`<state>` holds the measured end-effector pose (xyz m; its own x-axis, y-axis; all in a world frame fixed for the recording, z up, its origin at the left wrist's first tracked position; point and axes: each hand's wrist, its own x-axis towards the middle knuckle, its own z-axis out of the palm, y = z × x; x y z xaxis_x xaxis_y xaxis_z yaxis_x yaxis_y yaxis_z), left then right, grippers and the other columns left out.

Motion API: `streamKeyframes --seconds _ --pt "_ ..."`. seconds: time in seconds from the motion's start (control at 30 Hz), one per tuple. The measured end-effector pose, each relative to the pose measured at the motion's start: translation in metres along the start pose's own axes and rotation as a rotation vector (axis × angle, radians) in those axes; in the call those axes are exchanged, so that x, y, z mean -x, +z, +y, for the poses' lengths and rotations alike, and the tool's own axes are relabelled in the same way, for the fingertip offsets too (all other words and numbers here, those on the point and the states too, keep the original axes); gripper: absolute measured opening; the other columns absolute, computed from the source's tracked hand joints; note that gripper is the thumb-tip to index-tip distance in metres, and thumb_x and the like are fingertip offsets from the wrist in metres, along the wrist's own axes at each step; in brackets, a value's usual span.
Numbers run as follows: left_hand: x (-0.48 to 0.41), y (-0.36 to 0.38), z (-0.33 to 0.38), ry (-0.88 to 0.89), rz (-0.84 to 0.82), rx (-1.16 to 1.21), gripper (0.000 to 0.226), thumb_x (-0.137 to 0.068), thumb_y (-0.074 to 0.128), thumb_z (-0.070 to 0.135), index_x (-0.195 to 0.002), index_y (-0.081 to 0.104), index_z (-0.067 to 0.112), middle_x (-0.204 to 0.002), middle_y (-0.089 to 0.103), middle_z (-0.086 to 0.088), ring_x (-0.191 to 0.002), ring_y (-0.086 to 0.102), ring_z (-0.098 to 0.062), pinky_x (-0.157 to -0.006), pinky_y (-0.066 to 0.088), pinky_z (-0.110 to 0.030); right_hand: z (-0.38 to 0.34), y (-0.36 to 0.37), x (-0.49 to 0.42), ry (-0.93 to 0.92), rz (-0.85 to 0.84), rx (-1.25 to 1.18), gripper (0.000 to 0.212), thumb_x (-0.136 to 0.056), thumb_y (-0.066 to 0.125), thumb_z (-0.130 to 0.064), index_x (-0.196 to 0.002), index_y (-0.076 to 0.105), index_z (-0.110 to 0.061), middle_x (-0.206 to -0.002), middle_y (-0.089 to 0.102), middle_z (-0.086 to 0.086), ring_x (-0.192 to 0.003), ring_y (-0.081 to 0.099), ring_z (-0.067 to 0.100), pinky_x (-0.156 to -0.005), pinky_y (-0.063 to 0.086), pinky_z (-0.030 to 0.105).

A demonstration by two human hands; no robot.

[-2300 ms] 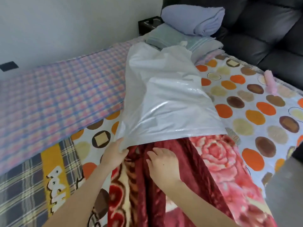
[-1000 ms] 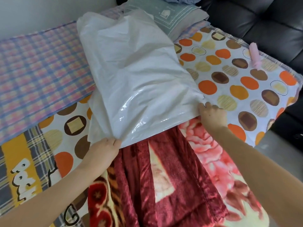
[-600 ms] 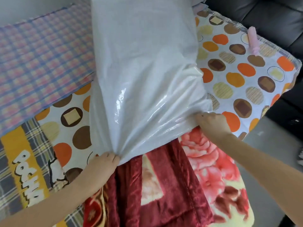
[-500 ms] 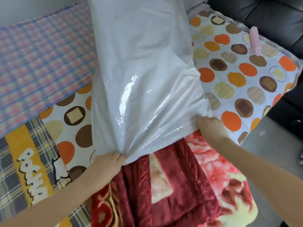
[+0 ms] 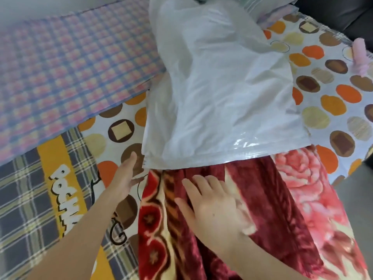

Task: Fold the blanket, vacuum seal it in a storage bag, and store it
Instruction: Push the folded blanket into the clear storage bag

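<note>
A folded red, floral plush blanket (image 5: 268, 203) lies on the bed with its far end inside a white plastic storage bag (image 5: 220, 93). The bag's mouth runs across the blanket near the middle of the view. My right hand (image 5: 212, 207) lies flat on the dark red part of the blanket just below the bag's mouth, fingers spread. My left hand (image 5: 126, 174) hovers with straight fingers beside the blanket's left edge, close to the bag's lower left corner and holding nothing.
The bed wears a sheet with orange and brown dots (image 5: 331, 102). A pink-blue checked cloth (image 5: 66, 63) and a plaid blanket with yellow lettering (image 5: 50, 209) cover the left. Folded linens (image 5: 268, 11) sit behind the bag. A pink object (image 5: 360, 55) lies at the right edge.
Both hands have let go of the bag's mouth. The lifted bag has dropped flat over the blanket. My right hand moved from the bag's right corner onto the blanket.
</note>
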<state>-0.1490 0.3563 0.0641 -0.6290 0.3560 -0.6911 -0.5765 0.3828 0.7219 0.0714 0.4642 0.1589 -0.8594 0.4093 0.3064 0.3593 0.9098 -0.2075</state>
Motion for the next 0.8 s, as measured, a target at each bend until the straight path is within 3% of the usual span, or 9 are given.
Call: streamKeyframes --seconds 0.07,0.17,0.27,0.37,0.47,0.57,0.67,0.73,0.8 --pt "-0.002 0.006 0.001 0.042 -0.093 0.060 0.039 -0.092 0.048 0.046 -0.115 0.060 0.017 -0.109 0.067 -0.003 -0.102 0.062 -0.020 -0.090 0.048 -0.037 -0.028 0.022 0.001 0.048 -0.128 0.036 0.047 -0.083 0.052 -0.054 -0.103 0.068 -0.015 -0.088 0.065 0.005 -0.073 0.059 0.025 -0.061 0.051 0.038" --pt "-0.004 0.011 -0.007 0.318 0.000 -0.221 0.017 -0.092 0.055 0.029 -0.092 0.065 0.015 -0.090 0.065 0.001 -0.087 0.060 -0.013 -0.081 0.047 -0.024 -0.051 0.054 -0.002 0.147 -0.302 0.133 0.066 -0.070 0.067 -0.063 -0.113 0.066 -0.013 -0.101 0.065 0.016 -0.081 0.060 0.034 -0.068 0.051 0.046" --pt "-0.009 0.004 -0.018 0.488 0.077 -0.414 0.030 -0.093 0.054 0.022 -0.068 0.053 0.004 -0.065 0.050 -0.001 -0.067 0.049 -0.013 -0.058 0.037 -0.008 -0.052 0.087 0.000 0.160 -0.369 0.212 0.074 -0.056 0.082 -0.052 -0.117 0.065 -0.012 -0.115 0.060 0.025 -0.093 0.055 0.044 -0.077 0.043 0.055" --pt "-0.007 -0.010 -0.024 0.494 0.028 -0.374 0.038 -0.093 0.054 0.016 -0.065 0.038 -0.005 -0.065 0.035 -0.011 -0.064 0.040 -0.018 -0.053 0.032 -0.008 -0.032 0.106 0.006 0.073 -0.325 0.274 0.072 -0.044 0.091 -0.026 -0.111 0.069 -0.010 -0.119 0.058 0.022 -0.098 0.043 0.040 -0.081 0.031 0.052" --pt "0.012 -0.024 -0.040 0.494 -0.019 -0.382 0.041 -0.092 0.055 0.016 -0.063 0.032 -0.001 -0.060 0.026 -0.004 -0.056 0.028 -0.011 -0.050 0.023 -0.015 -0.014 0.106 0.017 0.007 -0.300 0.327 0.072 -0.047 0.090 -0.023 -0.113 0.067 -0.010 -0.119 0.057 0.019 -0.096 0.042 0.037 -0.082 0.030 0.050" --pt "0.038 -0.025 -0.068 0.417 -0.040 -0.349 0.045 -0.092 0.056 0.018 -0.060 0.025 0.010 -0.054 0.019 0.006 -0.052 0.024 -0.011 -0.058 0.024 -0.021 -0.010 0.101 0.030 -0.023 -0.277 0.367 0.067 -0.055 0.085 -0.023 -0.117 0.064 -0.012 -0.114 0.055 0.016 -0.093 0.042 0.034 -0.081 0.031 0.049" --pt "0.038 -0.019 -0.079 0.248 -0.059 -0.352 0.041 -0.092 0.056 0.023 -0.060 0.038 0.005 -0.053 0.035 0.003 -0.053 0.040 -0.015 -0.066 0.033 -0.031 -0.015 0.099 0.041 -0.049 -0.280 0.326 0.062 -0.057 0.085 -0.027 -0.115 0.065 -0.014 -0.111 0.059 0.014 -0.096 0.044 0.033 -0.085 0.032 0.048" --pt "0.033 -0.017 -0.070 0.165 -0.058 -0.324 0.035 -0.091 0.057 0.024 -0.068 0.054 -0.003 -0.064 0.057 -0.009 -0.066 0.057 -0.021 -0.076 0.041 -0.036 -0.022 0.091 0.043 -0.090 -0.242 0.248 0.048 -0.061 0.080 -0.026 -0.107 0.070 -0.015 -0.114 0.063 0.013 -0.102 0.051 0.034 -0.089 0.038 0.050" --pt "0.032 -0.016 -0.057 0.167 -0.067 -0.330 0.032 -0.092 0.057 0.022 -0.069 0.058 0.000 -0.068 0.062 -0.009 -0.070 0.060 -0.021 -0.074 0.042 -0.033 -0.023 0.073 0.041 -0.120 -0.149 0.131 0.029 -0.065 0.074 -0.016 -0.094 0.073 -0.015 -0.111 0.068 0.010 -0.098 0.062 0.030 -0.085 0.050 0.044"
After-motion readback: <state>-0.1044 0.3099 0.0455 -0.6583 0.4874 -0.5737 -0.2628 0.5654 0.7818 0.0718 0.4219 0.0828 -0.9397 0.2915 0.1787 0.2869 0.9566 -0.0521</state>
